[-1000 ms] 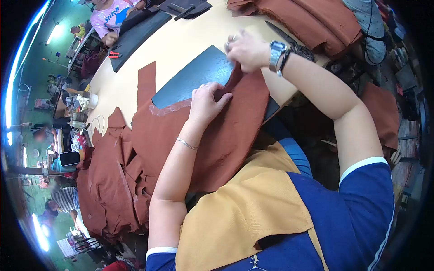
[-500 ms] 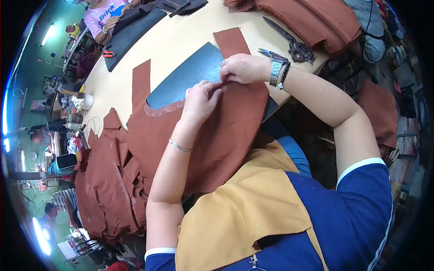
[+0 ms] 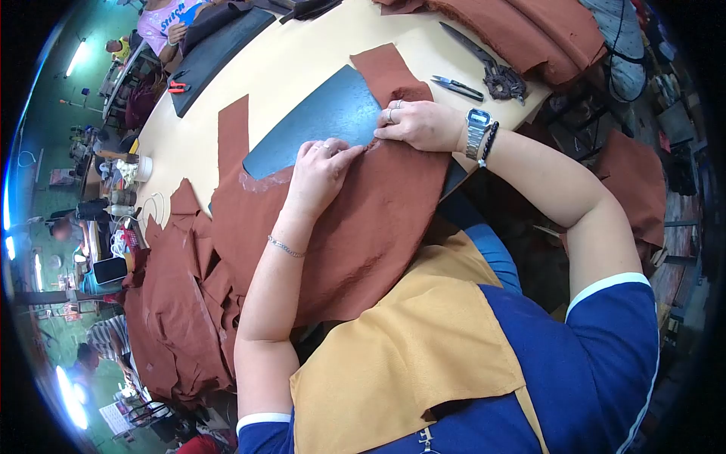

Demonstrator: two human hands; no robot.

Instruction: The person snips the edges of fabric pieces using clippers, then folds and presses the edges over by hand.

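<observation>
A rust-brown fabric piece (image 3: 363, 219) with two straps and a curved cut-out lies across the table edge, reaching down to my lap. Inside the cut-out shows a dark, smooth board (image 3: 314, 117). My left hand (image 3: 321, 172) is closed at the curved edge, thumb and forefinger pressed on the fabric. Close by on the right, my right hand (image 3: 416, 125) pinches the same edge where it meets the right strap, which is bunched up behind the fingers. A whitish, shiny band runs along the left part of the curve.
Thread snips (image 3: 457, 88) and large scissors with wrapped handles (image 3: 488, 64) lie at the right on the pale table (image 3: 408, 34). More brown fabric (image 3: 522, 38) is heaped at the far right, and a crumpled pile (image 3: 178, 303) hangs at the left. Across the table sits another person (image 3: 162, 30).
My left hand has shifted slightly left and down along the edge. The right hand has moved a little right, and the strap's base is now folded up behind it.
</observation>
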